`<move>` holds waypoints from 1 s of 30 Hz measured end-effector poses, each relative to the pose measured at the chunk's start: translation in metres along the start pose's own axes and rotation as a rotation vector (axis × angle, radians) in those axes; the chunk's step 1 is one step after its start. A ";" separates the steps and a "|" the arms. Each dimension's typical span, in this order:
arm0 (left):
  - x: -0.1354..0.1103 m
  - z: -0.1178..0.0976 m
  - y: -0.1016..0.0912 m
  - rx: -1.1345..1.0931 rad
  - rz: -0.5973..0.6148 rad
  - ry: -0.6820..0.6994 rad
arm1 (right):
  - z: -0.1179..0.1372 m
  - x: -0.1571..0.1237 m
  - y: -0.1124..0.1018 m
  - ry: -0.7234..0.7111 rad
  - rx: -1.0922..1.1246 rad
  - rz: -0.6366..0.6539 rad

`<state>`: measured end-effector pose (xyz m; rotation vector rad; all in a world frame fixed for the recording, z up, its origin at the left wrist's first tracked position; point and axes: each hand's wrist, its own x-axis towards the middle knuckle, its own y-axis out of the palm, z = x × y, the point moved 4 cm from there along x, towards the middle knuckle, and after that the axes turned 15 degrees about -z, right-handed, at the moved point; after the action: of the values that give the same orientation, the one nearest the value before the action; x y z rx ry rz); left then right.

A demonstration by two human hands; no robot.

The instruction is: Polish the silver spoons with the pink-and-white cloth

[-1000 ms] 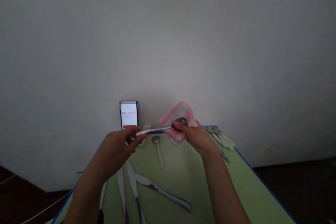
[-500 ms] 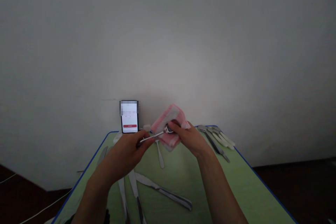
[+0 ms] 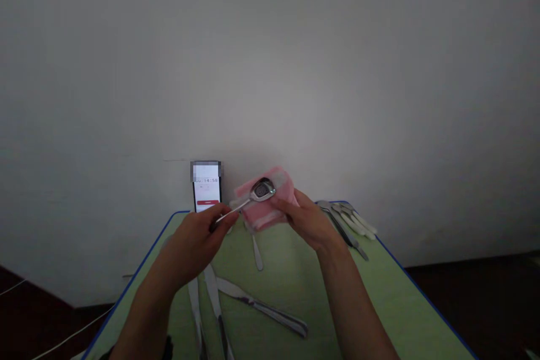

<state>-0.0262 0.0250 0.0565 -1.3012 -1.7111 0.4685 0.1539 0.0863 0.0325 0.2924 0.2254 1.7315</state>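
Note:
A shiny metal spoon [image 3: 262, 189] is held up over the far part of the table, its bowl to the right. My left hand [image 3: 206, 236] is closed around the end of its handle. A pink and white cloth [image 3: 274, 215] lies behind and under the bowl, gripped by my right hand [image 3: 306, 216]. My right thumb rests on the cloth beside the lower right edge of the bowl; whether it touches the metal I cannot tell. Below the cloth, another handle [image 3: 257, 254] lies on the table, its far end hidden.
Several table knives lie on the green table [image 3: 337, 315], one knife [image 3: 261, 306] slanting across the front. At the right edge sits a group of spoons [image 3: 343, 222], some with white handles. A lit phone [image 3: 207, 188] stands upright near the wall.
My right thumb has moved off the spoon's bowl, leaving its inside exposed. Spoon and left hand have shifted slightly left and up, and the cloth has folded flatter beneath the bowl.

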 end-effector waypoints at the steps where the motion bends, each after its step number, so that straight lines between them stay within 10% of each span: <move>1: 0.000 0.001 0.001 0.003 0.005 -0.006 | 0.000 0.000 -0.001 -0.009 -0.024 0.023; 8: 0.001 0.005 0.003 -0.018 0.044 -0.010 | 0.009 -0.006 -0.004 0.063 0.119 0.224; 30: -0.002 -0.005 0.015 0.108 0.136 0.065 | 0.005 0.001 0.006 -0.209 -0.365 0.045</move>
<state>-0.0135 0.0277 0.0470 -1.3452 -1.5292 0.5833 0.1499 0.0864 0.0389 0.2080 -0.2495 1.7343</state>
